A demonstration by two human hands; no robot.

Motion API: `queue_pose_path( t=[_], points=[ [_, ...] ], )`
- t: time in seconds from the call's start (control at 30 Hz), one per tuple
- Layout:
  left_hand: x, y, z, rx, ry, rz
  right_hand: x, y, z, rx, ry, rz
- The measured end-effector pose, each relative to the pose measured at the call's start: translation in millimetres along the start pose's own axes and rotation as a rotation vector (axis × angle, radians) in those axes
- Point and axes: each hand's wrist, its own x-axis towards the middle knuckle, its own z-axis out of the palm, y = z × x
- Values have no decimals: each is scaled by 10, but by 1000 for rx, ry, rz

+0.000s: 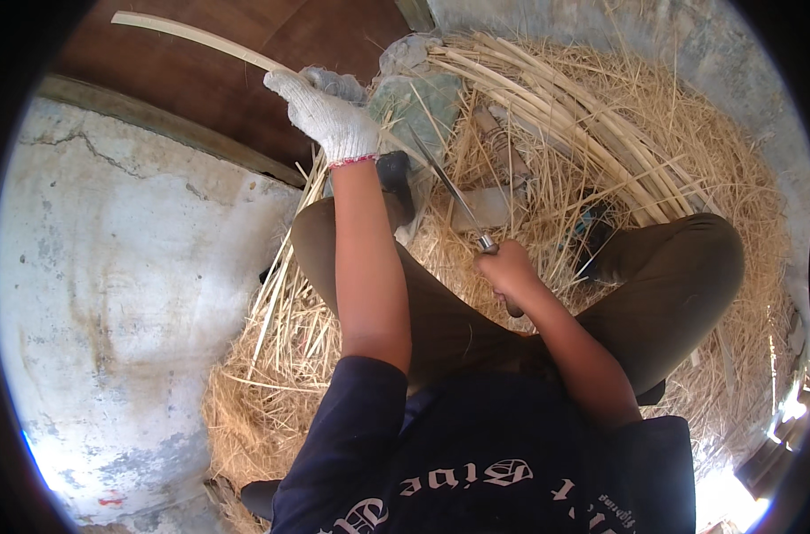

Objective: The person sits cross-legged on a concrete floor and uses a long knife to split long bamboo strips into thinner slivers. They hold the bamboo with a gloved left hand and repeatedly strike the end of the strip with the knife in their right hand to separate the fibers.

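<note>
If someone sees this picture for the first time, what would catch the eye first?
Probably the left hand in a white glove, raised at upper centre and gripping a long pale cane strip. Next, the bare right hand at centre holds a knife pointing up-left. Straw-like shavings and a bundle of pale strips fill the right side.

I see my left hand [326,114] in a white knitted work glove with a thin red-pink band at the cuff; my right hand [507,269] is bare. I wear a dark navy short-sleeved shirt with pale lettering, and olive-brown trousers over both knees.
</note>
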Motion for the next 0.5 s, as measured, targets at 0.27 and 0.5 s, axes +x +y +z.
queue_pose_path(
  t=[0.27, 0.5],
  points=[
    [3, -12, -32, -77, 14, -13, -94, 8, 23, -278, 132, -218],
    [30, -49, -9, -98, -2, -10, 376, 466, -32, -189, 103, -66]
  ],
)
